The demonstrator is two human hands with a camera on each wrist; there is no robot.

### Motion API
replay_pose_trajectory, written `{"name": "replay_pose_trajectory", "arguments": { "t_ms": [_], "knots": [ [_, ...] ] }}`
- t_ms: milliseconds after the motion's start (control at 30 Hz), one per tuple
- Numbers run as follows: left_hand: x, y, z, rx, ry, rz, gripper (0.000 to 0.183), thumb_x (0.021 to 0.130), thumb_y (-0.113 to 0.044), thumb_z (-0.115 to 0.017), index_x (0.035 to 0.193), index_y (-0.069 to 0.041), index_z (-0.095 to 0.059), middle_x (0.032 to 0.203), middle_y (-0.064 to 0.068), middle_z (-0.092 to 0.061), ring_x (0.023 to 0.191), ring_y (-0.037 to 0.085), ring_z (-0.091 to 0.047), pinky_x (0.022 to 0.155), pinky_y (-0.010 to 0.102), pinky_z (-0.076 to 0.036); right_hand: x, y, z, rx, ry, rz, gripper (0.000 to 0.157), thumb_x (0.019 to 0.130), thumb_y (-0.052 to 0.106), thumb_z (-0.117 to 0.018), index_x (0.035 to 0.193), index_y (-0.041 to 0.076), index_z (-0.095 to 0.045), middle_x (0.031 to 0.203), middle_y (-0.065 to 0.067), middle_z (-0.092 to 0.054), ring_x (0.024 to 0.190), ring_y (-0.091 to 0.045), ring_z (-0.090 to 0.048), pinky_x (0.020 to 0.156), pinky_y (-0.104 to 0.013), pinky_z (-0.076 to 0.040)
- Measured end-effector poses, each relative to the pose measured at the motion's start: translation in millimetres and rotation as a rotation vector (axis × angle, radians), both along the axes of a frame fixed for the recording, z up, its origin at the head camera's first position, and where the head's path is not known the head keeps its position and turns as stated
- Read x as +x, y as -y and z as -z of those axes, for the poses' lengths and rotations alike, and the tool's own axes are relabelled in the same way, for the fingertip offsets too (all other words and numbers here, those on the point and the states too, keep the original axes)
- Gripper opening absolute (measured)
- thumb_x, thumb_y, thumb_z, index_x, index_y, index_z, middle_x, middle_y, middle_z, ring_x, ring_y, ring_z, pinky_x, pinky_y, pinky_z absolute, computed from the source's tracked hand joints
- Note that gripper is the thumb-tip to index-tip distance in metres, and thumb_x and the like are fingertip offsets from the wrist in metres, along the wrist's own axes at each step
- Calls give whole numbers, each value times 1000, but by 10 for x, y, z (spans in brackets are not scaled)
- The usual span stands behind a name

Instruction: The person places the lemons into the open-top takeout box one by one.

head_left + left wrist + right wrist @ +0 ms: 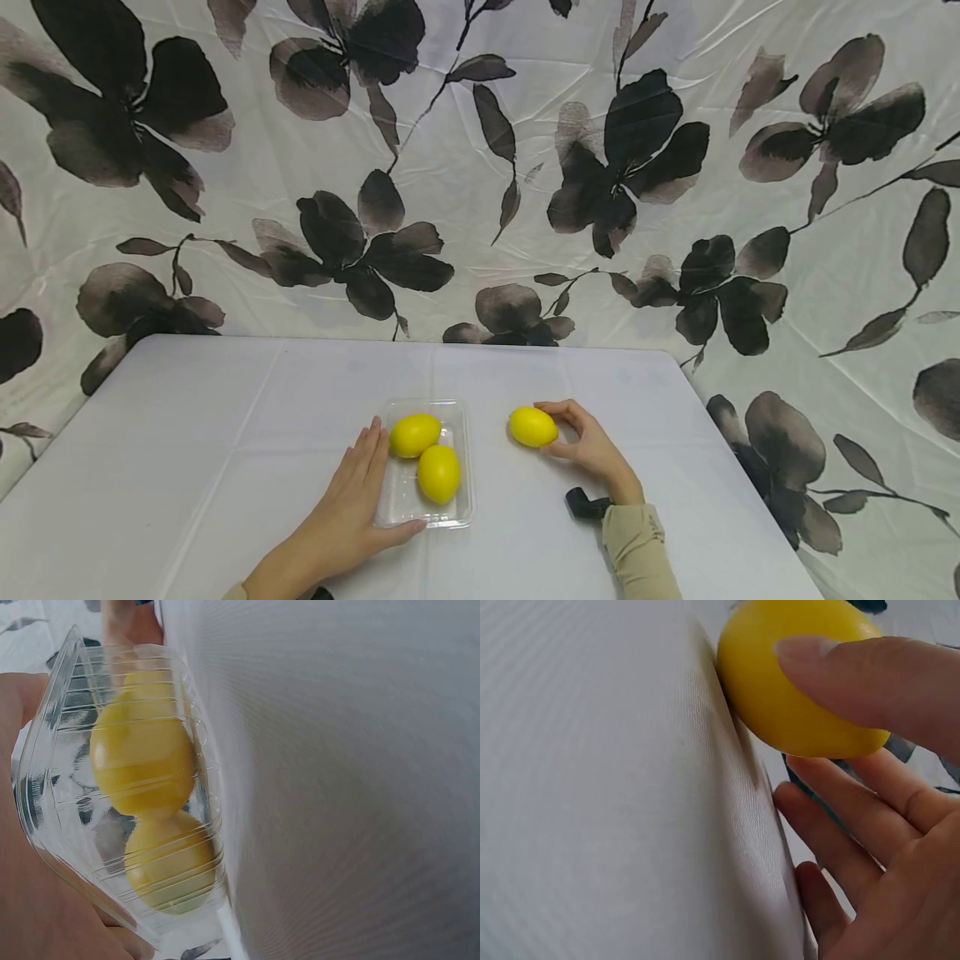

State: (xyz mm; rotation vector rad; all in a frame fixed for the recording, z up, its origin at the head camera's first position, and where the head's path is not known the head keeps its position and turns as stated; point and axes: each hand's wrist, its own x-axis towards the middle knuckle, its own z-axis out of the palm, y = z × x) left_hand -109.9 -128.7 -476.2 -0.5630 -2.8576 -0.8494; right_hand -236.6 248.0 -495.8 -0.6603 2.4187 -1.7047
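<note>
Two yellow lemons, one farther back [416, 435] and one nearer [438, 474], lie in a clear plastic tray [462, 504] on the table. My left hand [347, 510] rests along the tray's left side with straight fingers, its thumb at the near edge. In the left wrist view both lemons [142, 757] show through the ribbed tray wall. To the right of the tray, my right hand [591, 448] holds a third lemon [531, 427] between thumb and fingers. The right wrist view shows the thumb [855, 679] across this lemon [769, 690], which is at the tabletop.
A white cloth covers the table [187, 467]. Behind it hangs a white curtain [480, 200] with dark flowers. A black wrist device [587, 505] sits at the right cuff.
</note>
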Motion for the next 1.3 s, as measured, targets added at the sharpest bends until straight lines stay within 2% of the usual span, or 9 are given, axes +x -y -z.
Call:
{"name": "replay_pose_trajectory", "arguments": {
  "t_ms": [100, 200, 467, 700, 800, 967, 1033, 1200, 1300],
  "knots": [
    [2, 2, -2, -5, -2, -1, 122, 79, -72, -66, 156, 4, -11, 165, 18, 1, 150, 38, -6, 122, 36, 4, -4, 43, -7, 27, -31, -18, 67, 75, -6, -80, 136, -4, -51, 140, -21, -53, 135, -40, -43, 116, -59, -22],
    [6, 3, -10, -8, 7, -1, 122, 79, -74, -64, 156, 4, -11, 165, 17, 2, 151, 38, -5, 122, 40, 1, -10, 98, -18, 77, -60, -16, 70, 75, -2, -81, 138, 0, -52, 140, -18, -55, 135, -37, -43, 116, -58, -24],
    [9, 4, -35, -4, 34, 0, 123, 79, -77, -61, 156, 4, -11, 165, 17, 3, 151, 37, -4, 122, 47, -4, 27, 222, -49, 160, -48, 64, 60, 77, 12, -85, 132, 13, -60, 133, -5, -60, 127, -27, -51, 113, -52, -34],
    [7, 5, -27, 3, 41, 1, 123, 79, -76, -62, 156, 5, -11, 165, 17, 3, 151, 38, -4, 122, 43, 0, 66, 346, -90, 177, -39, 118, 58, 75, 10, -85, 126, 13, -59, 125, -5, -62, 112, -24, -56, 103, -46, -43],
    [5, 2, -25, 4, 44, 1, 123, 79, -75, -62, 156, 5, -11, 165, 17, 4, 151, 38, -4, 122, 44, -1, 80, 428, -119, 148, -74, 121, 59, 74, 4, -84, 126, 11, -58, 122, -7, -62, 106, -25, -57, 98, -45, -45],
    [5, -7, -31, 2, 45, 1, 123, 79, -76, -62, 156, 4, -11, 165, 16, 4, 151, 37, -4, 122, 46, -2, 238, 606, -441, 143, -196, 96, 56, 72, -3, -81, 124, 2, -61, 119, -13, -61, 101, -24, -57, 92, -38, -48],
    [4, -6, -38, 1, 43, 1, 123, 79, -76, -62, 156, 5, -11, 165, 17, 4, 151, 37, -4, 122, 47, -3, 255, 655, -501, 139, -245, 83, 57, 71, -3, -82, 124, 1, -62, 118, -13, -61, 103, -24, -57, 92, -37, -48],
    [1, -8, -51, -2, 51, 0, 123, 78, -75, -63, 156, 5, -11, 165, 17, 3, 151, 38, -4, 122, 50, -5, 193, 761, -427, 119, -344, 65, 60, 69, 4, -84, 125, 8, -64, 118, -5, -61, 105, -22, -57, 93, -38, -49],
    [1, -10, -52, -5, 50, -1, 124, 78, -77, -62, 156, 5, -11, 165, 18, 3, 151, 38, -4, 121, 52, -7, 242, 868, -518, 122, -390, 35, 59, 69, 8, -84, 125, 12, -64, 117, -1, -60, 103, -19, -57, 91, -37, -50]
  ]
}}
